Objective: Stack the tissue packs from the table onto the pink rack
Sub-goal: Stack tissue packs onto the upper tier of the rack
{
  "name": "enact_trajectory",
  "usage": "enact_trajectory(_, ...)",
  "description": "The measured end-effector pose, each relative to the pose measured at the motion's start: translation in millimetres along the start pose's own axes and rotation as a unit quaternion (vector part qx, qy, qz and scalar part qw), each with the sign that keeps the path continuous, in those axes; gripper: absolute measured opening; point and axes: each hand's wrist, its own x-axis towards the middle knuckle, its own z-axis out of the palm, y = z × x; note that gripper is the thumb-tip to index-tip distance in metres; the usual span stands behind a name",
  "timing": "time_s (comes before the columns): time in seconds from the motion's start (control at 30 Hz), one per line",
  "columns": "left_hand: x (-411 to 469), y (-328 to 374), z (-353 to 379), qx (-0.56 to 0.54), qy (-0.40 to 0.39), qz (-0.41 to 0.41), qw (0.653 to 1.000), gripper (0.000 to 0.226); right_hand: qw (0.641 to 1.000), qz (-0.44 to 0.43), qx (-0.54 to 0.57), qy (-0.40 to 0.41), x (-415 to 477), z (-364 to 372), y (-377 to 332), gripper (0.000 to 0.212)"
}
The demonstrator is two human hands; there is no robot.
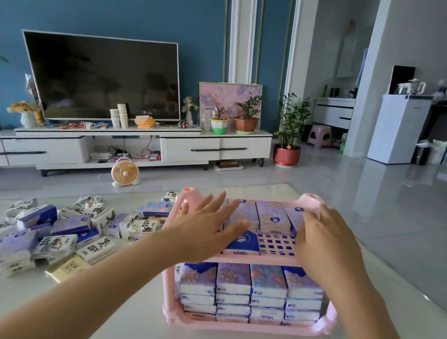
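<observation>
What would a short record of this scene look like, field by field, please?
left hand: open, fingers straight, on the top shelf's left side
right hand: open, flat on the top shelf's right side
pink rack: stands on the table
top shelf: partly filled; back row of packs, blue pack in front
lower shelf packs: four stacks, filling the shelf
loose packs: heaped on the table, left of the rack

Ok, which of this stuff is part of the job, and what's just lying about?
In the job: rack, loose packs on the table, top-shelf packs, lower-shelf packs, left hand and right hand, both flat over the top shelf.
Just lying about: TV, fan, cups, plants, stool.
</observation>
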Motion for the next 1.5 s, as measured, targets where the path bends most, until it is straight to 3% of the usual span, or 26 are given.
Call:
enact_trajectory(0.13,1.4,-1.3,3.8,0.074,-0.055,0.002,0.996,0.074,0.998,0.015,-0.012,-0.059,2.9,-4.7,-9.5,0.021)
enact_trajectory(0.4,0.9,-0.3,2.1,0.041,-0.098,-0.006,0.994,0.098,0.992,-0.04,-0.04,-0.108,20.4,2.5,-4.9,0.028)
enact_trajectory(0.53,1.1,-0.6,0.7,0.027,-0.107,-0.01,0.994,0.093,0.991,-0.047,-0.03,-0.118,21.4,-0.4,-7.4,0.021)
enact_trajectory(0.63,2.3,-1.3,1.7,0.023,-0.1,-0.007,0.995,0.086,0.991,-0.037,-0.01,-0.127,22.6,1.7,-3.7,0.027)
enact_trajectory(0.93,1.9,-1.1,1.8,0.019,-0.084,-0.022,0.996,0.086,0.998,-0.034,0.052,0.004,8.5,11.7,-6.5,0.011)
enact_trajectory(1.0,-1.4,1.1,-1.0,-0.008,-0.046,-0.019,0.999,0.089,0.991,-0.048,0.109,0.059,3.4,6.4,-10.5,0.016)
enact_trajectory(1.07,-10.1,2.2,-6.5,-0.077,0.043,0.005,0.996,0.084,0.977,-0.05,0.198,0.068,-2.0,1.6,-17.9,0.027)
enact_trajectory(1.17,-35.4,-11.2,-12.4,-0.172,0.208,0.033,0.962,0.067,0.952,-0.078,0.289,0.057,-10.0,0.5,-30.0,0.032)
enact_trajectory(1.27,-67.5,-49.7,-5.3,-0.162,0.319,0.008,0.934,0.049,0.924,-0.122,0.357,0.055,-24.2,-4.6,-50.1,0.031)
enact_trajectory(1.37,-100.9,-98.0,15.4,-0.139,0.338,-0.037,0.93,0.027,0.878,-0.17,0.448,0.014,-44.8,-9.9,-80.7,0.033)
enact_trajectory(1.5,-135.2,-148.7,52.7,-0.15,0.286,-0.119,0.939,0.032,0.811,-0.208,0.54,-0.085,-72.6,-0.7,-125.2,0.026)
